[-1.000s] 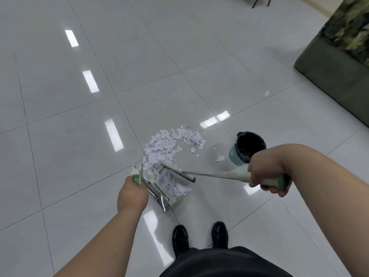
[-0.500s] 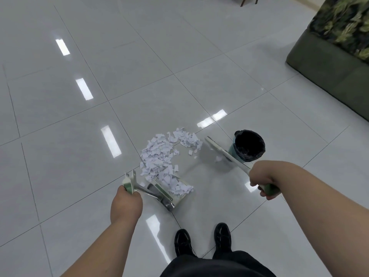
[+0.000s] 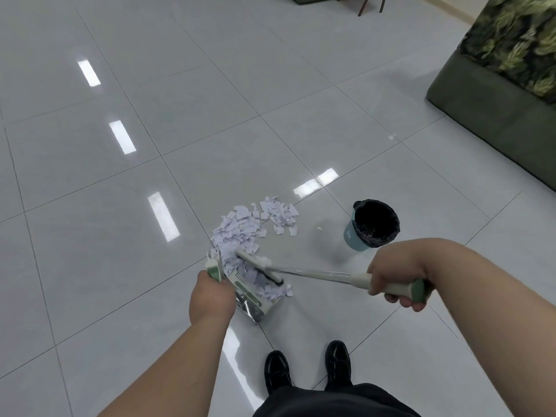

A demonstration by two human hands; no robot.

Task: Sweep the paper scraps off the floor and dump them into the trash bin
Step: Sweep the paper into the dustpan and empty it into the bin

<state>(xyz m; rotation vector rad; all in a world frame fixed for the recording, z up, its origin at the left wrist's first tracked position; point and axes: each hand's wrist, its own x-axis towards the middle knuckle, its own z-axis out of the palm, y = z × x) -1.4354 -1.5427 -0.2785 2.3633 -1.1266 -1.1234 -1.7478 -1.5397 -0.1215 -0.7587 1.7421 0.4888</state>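
Head view: brush (image 3: 260, 267) back from its swing, head across the dustpan (image 3: 255, 299) mouth — one more stroke landed. Fingers curled tight: left hand (image 3: 212, 296) round dustpan handle, right hand (image 3: 394, 272) round brush handle. Paper scraps (image 3: 240, 227) mostly still just beyond dustpan — sweeping unfinished.

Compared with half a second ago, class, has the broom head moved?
Yes. The broom head has swung left, away from the trash bin, and now lies across the scraps at the dustpan mouth.
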